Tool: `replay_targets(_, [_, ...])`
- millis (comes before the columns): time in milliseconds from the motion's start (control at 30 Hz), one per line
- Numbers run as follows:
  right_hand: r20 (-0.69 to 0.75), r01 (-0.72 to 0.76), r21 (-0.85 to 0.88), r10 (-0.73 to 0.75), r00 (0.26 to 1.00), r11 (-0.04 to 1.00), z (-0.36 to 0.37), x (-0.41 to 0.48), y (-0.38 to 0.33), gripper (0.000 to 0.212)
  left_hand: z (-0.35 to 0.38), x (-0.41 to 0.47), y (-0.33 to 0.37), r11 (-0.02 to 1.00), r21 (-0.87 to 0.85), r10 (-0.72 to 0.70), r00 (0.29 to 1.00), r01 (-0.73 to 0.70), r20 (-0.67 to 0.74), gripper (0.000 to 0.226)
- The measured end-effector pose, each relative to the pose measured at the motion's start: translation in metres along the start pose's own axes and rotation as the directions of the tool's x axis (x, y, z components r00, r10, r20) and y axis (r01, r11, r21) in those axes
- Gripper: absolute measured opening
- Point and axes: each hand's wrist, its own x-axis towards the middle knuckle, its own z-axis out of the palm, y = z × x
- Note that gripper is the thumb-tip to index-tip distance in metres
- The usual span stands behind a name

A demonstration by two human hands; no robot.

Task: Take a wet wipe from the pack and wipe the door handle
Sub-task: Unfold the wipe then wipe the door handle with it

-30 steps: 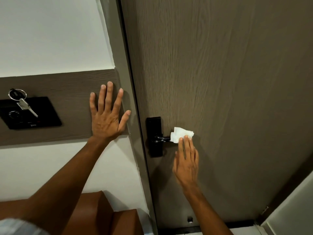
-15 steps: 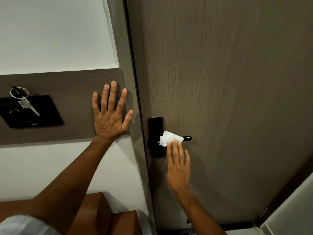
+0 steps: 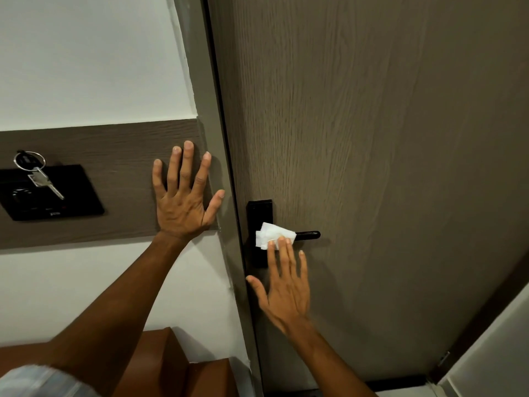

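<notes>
A white wet wipe (image 3: 273,235) is pressed onto the black door handle (image 3: 307,235) by the right hand (image 3: 286,293), fingers extended, nothing gripped. At nine o'clock, the left hand (image 3: 183,204) is spread flat, empty, on the wall panel (image 3: 114,156). Unpinched, the wipe could be dropped.

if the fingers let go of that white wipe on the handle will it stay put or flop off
The crumpled white wet wipe looks limp, draped over the black lever door handle, so it would probably sag. Only the right hand fingertips press it; released, it likely slips off.
</notes>
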Motion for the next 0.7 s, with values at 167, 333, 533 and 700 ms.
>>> replay_targets(167, [-0.032, -0.012, -0.013, 0.012, 0.999, 1.0, 0.001, -0.003, 0.011, 0.086, 0.0, 0.0, 0.0, 0.999, 0.026, 0.018, 1.0, -0.018, -0.023, 0.077])
replay_targets(333, [-0.033, -0.08, -0.083, 0.077, 0.996, 0.993, -0.006, -0.003, 0.032, 0.085, -0.001, 0.0, 0.001, 1.0, 0.013, 0.01, 1.0, -0.01, -0.012, 0.075])
replay_targets(533, [0.062, 0.039, -0.141, -0.03, 0.998, 0.989, 0.0, 0.0, 0.004, 0.11, 0.0, -0.001, 0.0, 1.0, 0.022, 0.007, 1.0, -0.006, -0.018, 0.075])
replay_targets(700, [0.026, 0.141, -0.231, -0.139, 0.99, 0.963, 0.002, 0.013, -0.02, 0.1, 0.002, -0.002, -0.001, 1.0, 0.015, 0.009, 1.0, -0.009, -0.016, 0.076])
